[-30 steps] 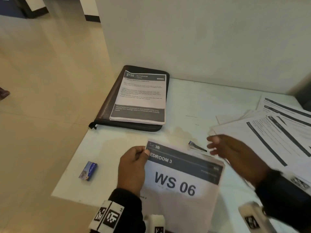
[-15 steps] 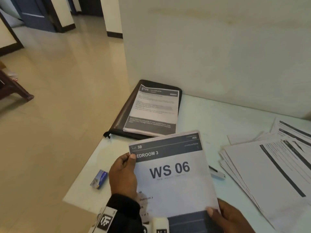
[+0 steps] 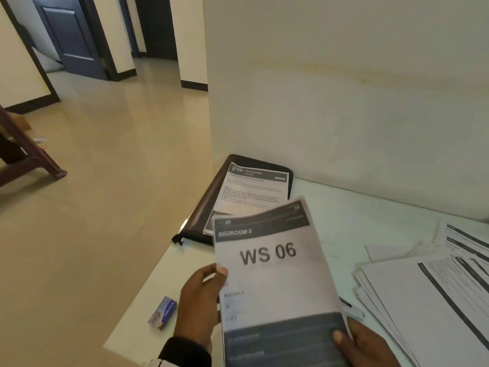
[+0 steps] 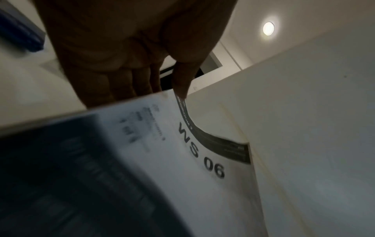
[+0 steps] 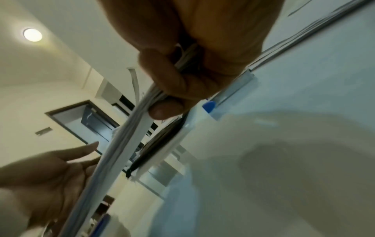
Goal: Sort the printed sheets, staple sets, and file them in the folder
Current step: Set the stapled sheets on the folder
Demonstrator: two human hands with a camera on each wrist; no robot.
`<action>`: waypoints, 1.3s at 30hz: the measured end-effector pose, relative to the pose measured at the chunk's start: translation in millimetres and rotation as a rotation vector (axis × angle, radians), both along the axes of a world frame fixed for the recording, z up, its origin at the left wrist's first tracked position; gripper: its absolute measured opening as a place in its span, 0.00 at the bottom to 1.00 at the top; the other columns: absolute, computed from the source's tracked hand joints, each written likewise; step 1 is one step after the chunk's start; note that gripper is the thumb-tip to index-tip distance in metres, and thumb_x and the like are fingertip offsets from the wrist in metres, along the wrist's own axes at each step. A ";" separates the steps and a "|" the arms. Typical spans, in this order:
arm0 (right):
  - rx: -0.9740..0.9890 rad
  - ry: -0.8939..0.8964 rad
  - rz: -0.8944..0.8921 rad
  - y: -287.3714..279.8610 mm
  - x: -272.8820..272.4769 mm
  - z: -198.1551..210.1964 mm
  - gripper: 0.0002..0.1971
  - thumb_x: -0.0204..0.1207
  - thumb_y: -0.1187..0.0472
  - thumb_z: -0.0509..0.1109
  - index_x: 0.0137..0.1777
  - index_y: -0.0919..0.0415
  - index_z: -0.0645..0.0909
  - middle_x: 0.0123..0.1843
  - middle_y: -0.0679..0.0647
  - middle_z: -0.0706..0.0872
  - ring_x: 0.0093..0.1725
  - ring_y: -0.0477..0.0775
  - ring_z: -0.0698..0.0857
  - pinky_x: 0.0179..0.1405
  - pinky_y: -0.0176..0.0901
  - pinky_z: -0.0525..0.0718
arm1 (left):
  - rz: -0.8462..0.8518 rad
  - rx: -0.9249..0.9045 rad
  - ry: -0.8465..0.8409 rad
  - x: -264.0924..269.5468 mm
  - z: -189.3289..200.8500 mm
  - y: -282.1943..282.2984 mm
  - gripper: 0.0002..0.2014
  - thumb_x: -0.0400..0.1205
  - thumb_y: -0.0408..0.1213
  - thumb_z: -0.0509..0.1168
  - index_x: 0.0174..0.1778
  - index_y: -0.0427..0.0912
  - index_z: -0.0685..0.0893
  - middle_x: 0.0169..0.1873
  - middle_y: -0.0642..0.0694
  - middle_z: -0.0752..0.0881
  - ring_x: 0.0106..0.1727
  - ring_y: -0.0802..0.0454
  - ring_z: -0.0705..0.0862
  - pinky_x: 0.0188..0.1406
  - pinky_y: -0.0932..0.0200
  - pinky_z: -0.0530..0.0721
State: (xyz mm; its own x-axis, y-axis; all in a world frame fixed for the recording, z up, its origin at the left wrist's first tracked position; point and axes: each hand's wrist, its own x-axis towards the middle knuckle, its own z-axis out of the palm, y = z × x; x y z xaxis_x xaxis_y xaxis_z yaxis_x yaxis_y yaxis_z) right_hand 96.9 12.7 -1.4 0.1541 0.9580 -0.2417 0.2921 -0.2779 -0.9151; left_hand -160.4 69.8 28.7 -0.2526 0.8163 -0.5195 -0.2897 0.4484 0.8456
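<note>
The right hand [image 3: 370, 345] pinches the lower right corner of the set of sheets [image 3: 275, 276] headed "WS 06", thumb on top and fingers curled underneath. The left hand [image 3: 201, 303] steadies the set's left edge, thumb on the front and straight fingers flat behind it. The set is held above the white table [image 3: 341, 215], in front of the dark folder [image 3: 209, 205], which lies closed with another printed sheet [image 3: 254, 192] on it. More loose sheets [image 3: 434, 295] lie fanned on the right.
</note>
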 end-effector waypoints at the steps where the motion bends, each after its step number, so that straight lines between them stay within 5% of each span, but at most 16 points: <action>1: -0.002 -0.015 -0.013 13.1 1.1 0.9 0.16 0.78 0.69 0.71 0.57 0.46 0.87 0.54 0.44 0.90 0.56 0.47 0.86 0.51 0.25 0.81 | -0.038 -0.012 -0.007 2.9 2.1 -0.2 0.09 0.83 0.47 0.65 0.56 0.51 0.82 0.49 0.47 0.90 0.52 0.43 0.87 0.46 0.45 0.87; 2: -0.021 0.007 -0.036 26.0 -1.2 4.3 0.13 0.80 0.66 0.69 0.55 0.48 0.88 0.49 0.50 0.91 0.48 0.52 0.88 0.43 0.36 0.85 | -0.058 -0.020 -0.011 5.3 4.0 -0.1 0.09 0.82 0.48 0.65 0.56 0.52 0.82 0.52 0.47 0.89 0.53 0.42 0.87 0.47 0.44 0.88; 4: -0.033 0.105 -0.059 57.7 -11.3 14.1 0.10 0.84 0.65 0.64 0.50 0.58 0.88 0.38 0.64 0.88 0.27 0.57 0.82 0.21 0.40 0.76 | -0.038 -0.031 -0.057 6.8 6.0 1.1 0.09 0.81 0.48 0.67 0.56 0.53 0.82 0.53 0.46 0.87 0.52 0.41 0.87 0.47 0.41 0.89; 8: -0.043 0.157 -0.099 125.3 -37.6 20.5 0.11 0.87 0.67 0.56 0.53 0.72 0.79 0.30 0.68 0.78 0.16 0.50 0.73 0.15 0.37 0.65 | 0.041 0.012 -0.117 3.1 7.5 4.1 0.14 0.80 0.45 0.68 0.61 0.50 0.80 0.52 0.45 0.89 0.48 0.41 0.90 0.42 0.44 0.90; 17: -0.176 0.139 -0.086 208.5 -74.0 17.6 0.12 0.86 0.57 0.60 0.64 0.63 0.75 0.54 0.67 0.83 0.36 0.62 0.85 0.19 0.40 0.80 | 0.049 0.057 0.009 11.7 -0.9 6.8 0.13 0.81 0.41 0.68 0.61 0.52 0.79 0.50 0.52 0.89 0.45 0.48 0.90 0.38 0.52 0.88; 22: -0.212 0.101 -0.059 200.5 -75.4 21.8 0.18 0.83 0.50 0.64 0.64 0.63 0.75 0.51 0.62 0.85 0.39 0.62 0.89 0.45 0.59 0.91 | 0.010 0.051 0.039 21.0 -1.0 4.3 0.15 0.81 0.39 0.69 0.62 0.53 0.78 0.49 0.51 0.87 0.43 0.50 0.90 0.40 0.52 0.88; 26: -0.231 0.125 -0.050 162.7 -57.9 35.0 0.24 0.83 0.57 0.67 0.75 0.63 0.67 0.55 0.67 0.82 0.41 0.65 0.88 0.41 0.56 0.91 | -0.048 0.048 0.092 30.3 0.1 -3.4 0.17 0.81 0.40 0.69 0.64 0.52 0.77 0.51 0.50 0.86 0.47 0.48 0.89 0.44 0.49 0.88; 30: -0.181 0.047 -0.034 101.9 -17.5 43.8 0.11 0.82 0.65 0.65 0.63 0.58 0.75 0.51 0.64 0.83 0.36 0.61 0.87 0.32 0.49 0.88 | -0.191 0.075 0.212 50.5 -1.8 -14.7 0.15 0.82 0.45 0.66 0.65 0.54 0.76 0.54 0.51 0.84 0.51 0.51 0.87 0.52 0.49 0.88; 32: -0.127 -0.086 -0.053 77.6 10.6 38.7 0.08 0.81 0.66 0.65 0.56 0.57 0.81 0.48 0.59 0.85 0.36 0.57 0.87 0.31 0.47 0.87 | -0.262 0.093 0.256 59.9 -1.8 -17.9 0.14 0.82 0.46 0.66 0.63 0.55 0.76 0.52 0.54 0.84 0.50 0.53 0.87 0.52 0.51 0.88; 35: -0.097 -0.522 -0.035 48.9 51.6 26.8 0.04 0.78 0.60 0.70 0.49 0.49 0.82 0.47 0.47 0.86 0.47 0.51 0.85 0.51 0.46 0.84 | -0.382 0.099 0.331 77.5 -3.3 -23.9 0.15 0.82 0.48 0.65 0.63 0.57 0.76 0.50 0.59 0.84 0.49 0.56 0.87 0.55 0.51 0.87; 39: -0.230 -0.800 0.176 37.4 58.8 2.7 0.18 0.77 0.50 0.70 0.65 0.48 0.75 0.61 0.50 0.80 0.60 0.53 0.81 0.63 0.42 0.78 | -0.457 0.085 0.429 88.3 -7.9 -25.6 0.16 0.82 0.50 0.65 0.65 0.58 0.74 0.50 0.60 0.83 0.49 0.57 0.87 0.58 0.49 0.86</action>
